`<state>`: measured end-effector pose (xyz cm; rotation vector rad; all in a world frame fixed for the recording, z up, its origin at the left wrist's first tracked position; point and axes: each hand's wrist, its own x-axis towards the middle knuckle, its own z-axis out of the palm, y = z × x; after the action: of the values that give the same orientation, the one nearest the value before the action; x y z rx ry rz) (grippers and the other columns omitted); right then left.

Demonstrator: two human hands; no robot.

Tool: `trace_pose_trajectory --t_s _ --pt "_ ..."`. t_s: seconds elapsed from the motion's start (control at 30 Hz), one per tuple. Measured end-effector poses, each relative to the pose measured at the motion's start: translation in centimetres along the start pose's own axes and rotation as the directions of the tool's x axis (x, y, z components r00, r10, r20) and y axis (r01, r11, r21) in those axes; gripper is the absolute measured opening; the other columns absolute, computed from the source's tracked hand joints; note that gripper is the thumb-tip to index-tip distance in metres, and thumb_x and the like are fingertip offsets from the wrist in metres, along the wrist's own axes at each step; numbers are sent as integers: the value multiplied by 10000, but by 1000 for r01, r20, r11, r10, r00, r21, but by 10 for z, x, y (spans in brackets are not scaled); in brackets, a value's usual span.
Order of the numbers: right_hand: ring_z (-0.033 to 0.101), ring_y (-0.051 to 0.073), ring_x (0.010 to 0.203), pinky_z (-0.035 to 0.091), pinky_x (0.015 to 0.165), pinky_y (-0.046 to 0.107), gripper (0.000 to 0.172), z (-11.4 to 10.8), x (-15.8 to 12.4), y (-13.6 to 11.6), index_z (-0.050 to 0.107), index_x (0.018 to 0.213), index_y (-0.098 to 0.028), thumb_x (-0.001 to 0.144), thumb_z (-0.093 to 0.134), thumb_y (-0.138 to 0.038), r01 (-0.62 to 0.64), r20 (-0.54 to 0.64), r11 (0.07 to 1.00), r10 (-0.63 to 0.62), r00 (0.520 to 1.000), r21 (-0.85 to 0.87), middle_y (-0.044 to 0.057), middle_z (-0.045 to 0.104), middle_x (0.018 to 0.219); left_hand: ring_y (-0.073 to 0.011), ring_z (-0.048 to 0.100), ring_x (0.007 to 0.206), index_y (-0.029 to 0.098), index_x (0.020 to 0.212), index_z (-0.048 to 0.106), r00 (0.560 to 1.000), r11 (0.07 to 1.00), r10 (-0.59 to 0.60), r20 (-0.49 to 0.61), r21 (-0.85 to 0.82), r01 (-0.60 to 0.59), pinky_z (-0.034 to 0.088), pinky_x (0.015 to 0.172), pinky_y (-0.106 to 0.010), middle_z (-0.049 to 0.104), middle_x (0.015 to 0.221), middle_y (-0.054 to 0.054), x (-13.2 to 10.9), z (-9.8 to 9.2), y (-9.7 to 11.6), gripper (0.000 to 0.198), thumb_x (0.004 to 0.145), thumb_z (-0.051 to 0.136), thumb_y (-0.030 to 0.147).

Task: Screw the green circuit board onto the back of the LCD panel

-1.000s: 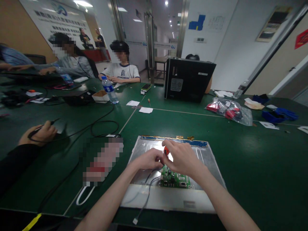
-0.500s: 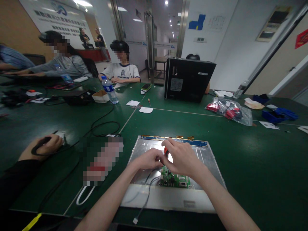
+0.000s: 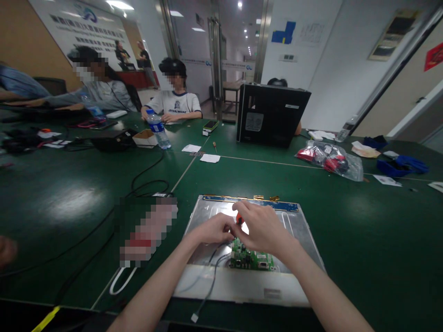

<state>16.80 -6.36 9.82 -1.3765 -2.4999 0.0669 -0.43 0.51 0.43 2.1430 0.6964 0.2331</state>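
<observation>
With twelve straight ahead of me and the green board as the hub, another person's hand (image 3: 7, 251) shows blurred at nine, by the table's left edge. Black cable (image 3: 133, 184) crosses the table toward ten, and a blurred-out pinkish thing (image 3: 148, 233) with a white loop lies nearer, just past nine. A water bottle (image 3: 158, 129) stands at eleven. Loose wires (image 3: 215, 276) trail off the board toward seven, ending in a white plug. They lie over the metal panel (image 3: 242, 286), which lies flat under my hands and looks longest from nine to three, with a blue strip (image 3: 226, 200) along its twelve edge. My left hand (image 3: 218, 228) is bent narrow at the board's eleven; I cannot tell whether its hidden tips grip anything. An orange tool (image 3: 239, 218) sits above the board's far side, its lower end hidden, so I cannot tell its slant. The green board (image 3: 246, 258) turns its sockets toward six. My right hand (image 3: 261, 226) curls around the tool and covers the board's far part. Beyond stand a black computer case (image 3: 272, 115) just past twelve, a clear bag (image 3: 332, 159) between one and two, and blue gloves (image 3: 410, 165) at two.
</observation>
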Motion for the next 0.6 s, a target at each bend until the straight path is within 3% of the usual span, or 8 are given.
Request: trace_pose_trajectory --t_s 0.3,0.6 --pt "586 162 657 234 503 266 178 2 3 1 485 999 -199 894 445 -338 -67 53 995 71 996 -69 46 669 865 -107 489 578 146 741 696 1000 1000 -18 -8 -13 18 349 545 -186 610 627 26 -1 -1 5 203 624 556 55" --pt "558 160 698 247 503 276 230 -1 0 0 476 1034 -171 816 452 -240 -4 28 1000 3 1000 23 55 634 895 -98 459 557 128 664 671 999 999 -40 -11 6 40 334 535 -183 557 577 33 -1 0 4 129 635 559 70"
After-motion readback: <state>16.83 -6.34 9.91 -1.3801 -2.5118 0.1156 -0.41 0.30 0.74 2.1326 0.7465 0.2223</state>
